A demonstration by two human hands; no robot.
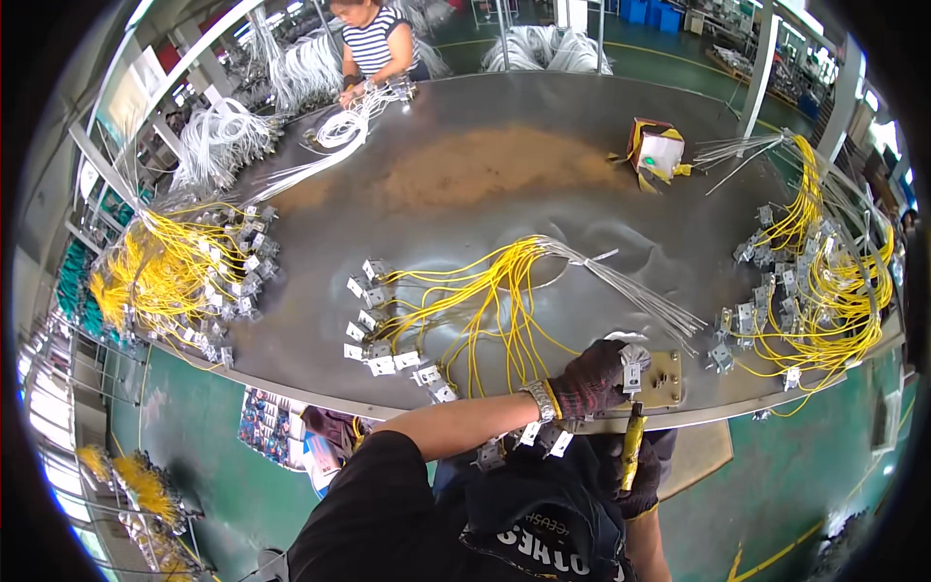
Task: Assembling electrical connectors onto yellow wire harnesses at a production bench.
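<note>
Left hand (head view): in a dark glove, right of the lower centre of the frame, the fingers are gripping a small metal fitting at the left part of a brass-coloured plate.
Right hand: gloved too, below the table edge, it is closing around a yellow tool — the upper end is pointing toward the fitting.
Wrist: a metal-banded watch is circling the left one.
Yellow wires: a tied bundle is fanning across the middle of the frame, its pale ends running down to the right.
Metal brackets: a cluster is lying at the wires' left ends.
Side piles: more wired brackets are heaping up at the left and right of the frame.
Box: a taped carton is standing in the upper right.
Table: a grey, brown-stained top is carrying all these piles.
Co-worker: a person in a striped top is handling white cables, upper left.
</note>
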